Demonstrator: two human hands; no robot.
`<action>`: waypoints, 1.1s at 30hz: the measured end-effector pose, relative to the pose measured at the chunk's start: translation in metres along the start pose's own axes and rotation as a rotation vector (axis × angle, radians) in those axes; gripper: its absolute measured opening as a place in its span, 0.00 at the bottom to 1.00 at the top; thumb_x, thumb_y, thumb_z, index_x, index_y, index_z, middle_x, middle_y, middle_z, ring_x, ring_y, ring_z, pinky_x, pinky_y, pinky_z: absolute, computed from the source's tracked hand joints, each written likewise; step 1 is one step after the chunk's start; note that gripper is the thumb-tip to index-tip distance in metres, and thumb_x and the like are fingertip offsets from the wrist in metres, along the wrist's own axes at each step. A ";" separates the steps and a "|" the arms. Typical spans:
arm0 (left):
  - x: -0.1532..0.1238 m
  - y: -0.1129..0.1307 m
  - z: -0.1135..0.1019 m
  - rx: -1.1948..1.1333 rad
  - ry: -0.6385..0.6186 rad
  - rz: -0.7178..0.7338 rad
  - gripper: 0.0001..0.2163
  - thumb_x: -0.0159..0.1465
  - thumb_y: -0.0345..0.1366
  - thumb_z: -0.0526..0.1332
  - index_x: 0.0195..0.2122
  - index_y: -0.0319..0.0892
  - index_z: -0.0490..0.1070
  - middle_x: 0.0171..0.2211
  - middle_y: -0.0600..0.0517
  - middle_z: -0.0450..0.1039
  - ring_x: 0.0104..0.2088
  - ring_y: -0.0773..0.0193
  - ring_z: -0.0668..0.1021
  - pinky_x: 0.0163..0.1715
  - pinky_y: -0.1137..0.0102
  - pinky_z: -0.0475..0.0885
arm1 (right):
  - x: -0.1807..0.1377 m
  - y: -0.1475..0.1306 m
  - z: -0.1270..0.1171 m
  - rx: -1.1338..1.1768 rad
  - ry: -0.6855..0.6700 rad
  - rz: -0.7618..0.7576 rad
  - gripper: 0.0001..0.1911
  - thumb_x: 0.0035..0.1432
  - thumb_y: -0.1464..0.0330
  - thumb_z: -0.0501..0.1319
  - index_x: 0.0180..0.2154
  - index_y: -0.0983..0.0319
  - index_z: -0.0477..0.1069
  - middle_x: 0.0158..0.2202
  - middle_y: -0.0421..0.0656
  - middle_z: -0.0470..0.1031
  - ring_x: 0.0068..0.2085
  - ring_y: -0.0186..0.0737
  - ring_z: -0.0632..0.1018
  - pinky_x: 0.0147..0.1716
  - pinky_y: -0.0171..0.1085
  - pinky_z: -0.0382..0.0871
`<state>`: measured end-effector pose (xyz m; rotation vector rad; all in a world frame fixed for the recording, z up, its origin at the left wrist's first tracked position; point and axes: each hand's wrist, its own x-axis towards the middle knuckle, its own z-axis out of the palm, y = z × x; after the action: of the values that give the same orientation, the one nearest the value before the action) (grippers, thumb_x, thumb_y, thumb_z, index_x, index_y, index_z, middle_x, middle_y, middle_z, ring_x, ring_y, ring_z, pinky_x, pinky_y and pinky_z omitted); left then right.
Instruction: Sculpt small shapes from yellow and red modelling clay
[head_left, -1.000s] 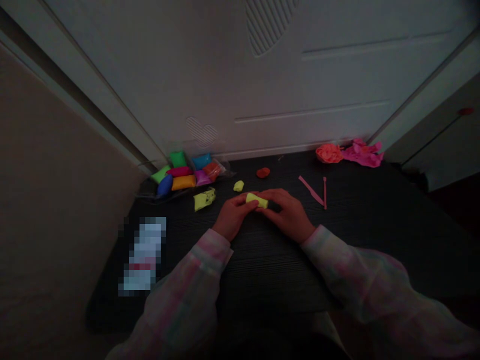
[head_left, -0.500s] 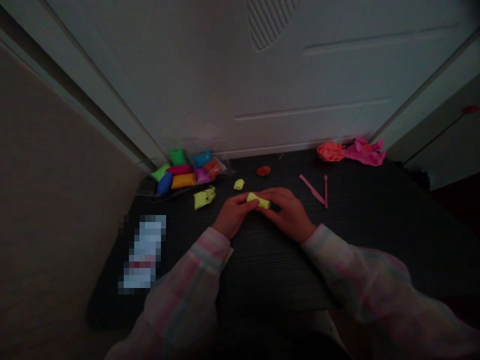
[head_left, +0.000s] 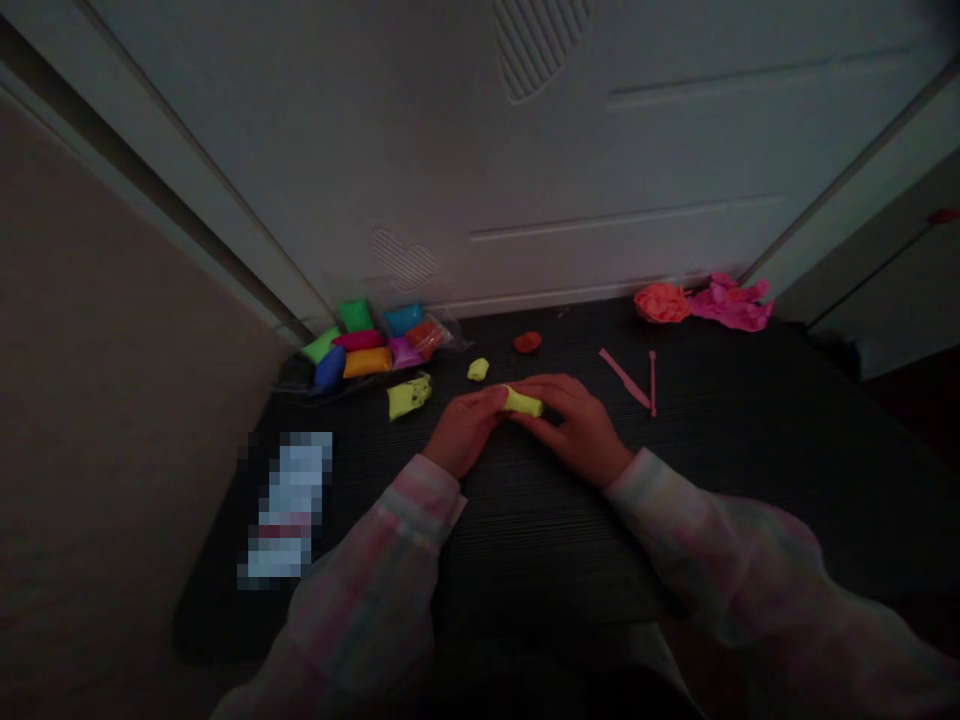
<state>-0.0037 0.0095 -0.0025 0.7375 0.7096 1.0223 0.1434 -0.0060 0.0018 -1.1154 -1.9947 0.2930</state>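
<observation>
A short roll of yellow clay [head_left: 523, 402] lies between both my hands on a dark table [head_left: 525, 520]. My left hand [head_left: 465, 432] pinches its left end with curled fingers. My right hand [head_left: 577, 428] closes over its right end. A small yellow clay lump [head_left: 478, 369] sits just beyond my left hand. An opened yellow clay packet [head_left: 409, 396] lies to the left of that.
Several coloured clay packets in a clear bag [head_left: 367, 346] lie at the back left. A red clay bit [head_left: 526, 342], two pink modelling tools [head_left: 634, 380], an orange clay lump [head_left: 660, 302] and pink wrapping [head_left: 731, 303] lie at the back. A white door [head_left: 525, 150] stands behind.
My left fingers have slid slightly further over the roll's left end, so less yellow shows. The hands stay in the same place.
</observation>
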 end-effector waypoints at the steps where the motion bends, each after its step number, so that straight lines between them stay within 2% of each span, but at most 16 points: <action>1: 0.000 0.000 0.000 -0.011 0.008 0.003 0.07 0.51 0.33 0.61 0.29 0.35 0.74 0.30 0.49 0.74 0.34 0.67 0.73 0.39 0.71 0.64 | 0.000 0.000 0.000 0.013 0.006 0.006 0.15 0.49 0.65 0.60 0.40 0.62 0.68 0.40 0.46 0.72 0.42 0.40 0.71 0.43 0.41 0.65; 9: 0.001 -0.001 0.001 -0.047 0.124 0.038 0.06 0.50 0.33 0.62 0.24 0.35 0.73 0.25 0.51 0.73 0.30 0.69 0.73 0.36 0.70 0.67 | 0.001 0.000 -0.002 0.094 0.019 0.047 0.11 0.50 0.67 0.59 0.38 0.60 0.67 0.36 0.43 0.72 0.39 0.38 0.72 0.39 0.40 0.67; 13: 0.002 -0.001 0.000 -0.037 0.194 0.043 0.05 0.48 0.33 0.63 0.22 0.35 0.71 0.26 0.52 0.72 0.30 0.70 0.73 0.32 0.72 0.67 | 0.001 0.000 -0.003 0.142 0.049 0.106 0.14 0.49 0.67 0.60 0.41 0.60 0.65 0.38 0.43 0.71 0.38 0.38 0.72 0.39 0.40 0.67; 17: 0.002 0.001 0.001 -0.035 0.240 0.069 0.05 0.48 0.32 0.63 0.22 0.35 0.69 0.29 0.51 0.72 0.30 0.71 0.73 0.31 0.74 0.67 | 0.001 0.001 -0.003 0.216 0.057 0.157 0.13 0.49 0.67 0.59 0.39 0.60 0.65 0.37 0.43 0.70 0.37 0.37 0.72 0.37 0.39 0.68; 22: 0.000 0.002 0.003 -0.059 0.210 0.134 0.07 0.46 0.29 0.63 0.20 0.36 0.64 0.29 0.53 0.71 0.32 0.70 0.73 0.37 0.71 0.66 | 0.000 0.004 0.002 0.387 0.076 0.293 0.14 0.47 0.65 0.61 0.38 0.60 0.63 0.36 0.42 0.69 0.35 0.36 0.72 0.37 0.40 0.68; 25: -0.001 0.002 0.004 -0.062 0.189 0.154 0.08 0.45 0.26 0.63 0.23 0.39 0.63 0.29 0.55 0.71 0.32 0.69 0.74 0.37 0.69 0.67 | -0.001 0.004 0.004 0.386 0.087 0.311 0.13 0.47 0.65 0.61 0.36 0.60 0.64 0.35 0.41 0.69 0.34 0.35 0.72 0.36 0.39 0.68; 29: -0.002 0.002 0.003 -0.013 0.128 0.089 0.17 0.45 0.25 0.62 0.37 0.44 0.67 0.33 0.56 0.71 0.34 0.68 0.74 0.35 0.69 0.67 | 0.000 0.002 0.003 0.321 0.067 0.268 0.08 0.49 0.68 0.59 0.35 0.60 0.66 0.34 0.41 0.71 0.34 0.34 0.72 0.35 0.37 0.68; 33: -0.001 -0.002 0.001 0.117 0.091 0.036 0.10 0.47 0.31 0.63 0.33 0.40 0.72 0.32 0.53 0.73 0.33 0.69 0.73 0.36 0.71 0.66 | 0.001 -0.001 0.000 0.274 0.040 0.187 0.07 0.50 0.68 0.58 0.35 0.60 0.67 0.35 0.41 0.72 0.36 0.35 0.72 0.38 0.38 0.68</action>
<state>-0.0023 0.0081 -0.0032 0.8112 0.8425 1.0589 0.1425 -0.0057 0.0025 -1.1204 -1.7553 0.6173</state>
